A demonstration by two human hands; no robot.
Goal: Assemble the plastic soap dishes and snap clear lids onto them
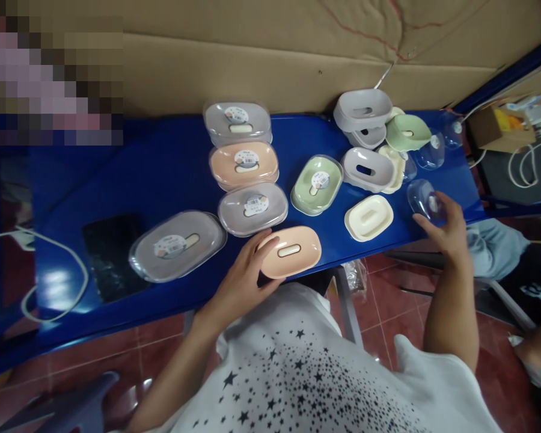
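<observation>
Near the front edge of the table lies a peach soap dish with a cream insert in its slot and no lid. My left hand grips its left end, thumb below and fingers over the rim. To the right, my right hand has its thumb and fingers around a clear plastic lid with a round label. Between the hands sits a cream tray. A lidded green soap dish stands just behind the peach one, beside a lidded grey dish.
More lidded dishes, one peach and one grey, line the back, another grey one the left. Grey bases, a green base and clear lids crowd the right. A black sheet and white cable lie left. Another person sits at right.
</observation>
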